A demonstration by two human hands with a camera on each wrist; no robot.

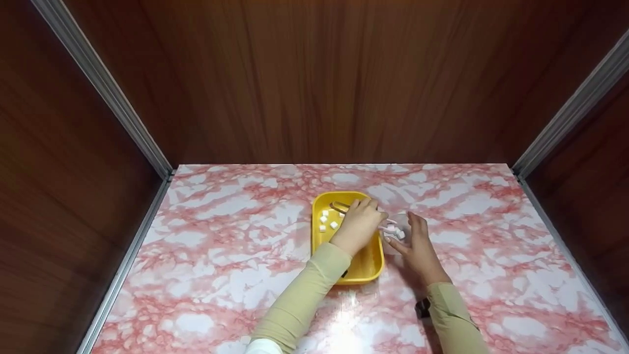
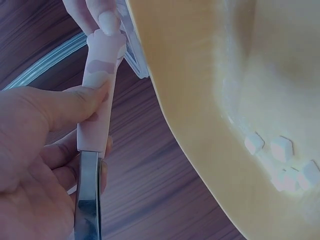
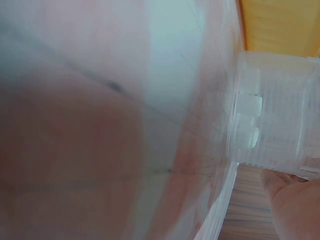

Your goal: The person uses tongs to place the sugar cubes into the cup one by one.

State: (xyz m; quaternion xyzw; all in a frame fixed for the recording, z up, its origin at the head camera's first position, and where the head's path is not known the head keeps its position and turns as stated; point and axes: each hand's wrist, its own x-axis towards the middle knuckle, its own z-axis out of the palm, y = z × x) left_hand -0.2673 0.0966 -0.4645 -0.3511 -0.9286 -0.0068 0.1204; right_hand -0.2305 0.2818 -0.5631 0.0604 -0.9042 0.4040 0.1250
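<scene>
My left hand (image 1: 361,221) holds a pair of tongs (image 2: 89,195) with metal arms and pink patterned ends, reaching across a yellow tray (image 1: 368,273). In the left wrist view the thumb presses one pink end and fingers curl behind it. The pink tips (image 1: 388,223) are over a clear plastic container (image 3: 282,110) just right of the tray. My right hand (image 1: 420,248) grips that container, thumb on the near side and fingers on the far side. Several white cubes (image 1: 400,234) lie inside it. More white cubes (image 2: 282,149) lie in the tray's far left part.
The tray and container stand on a red-and-white marbled tabletop (image 1: 236,236). Dark wood-grain panels (image 1: 314,83) rise behind and at both sides, with metal strips (image 1: 108,88) along the corners. A small black device (image 1: 422,309) is at the right wrist.
</scene>
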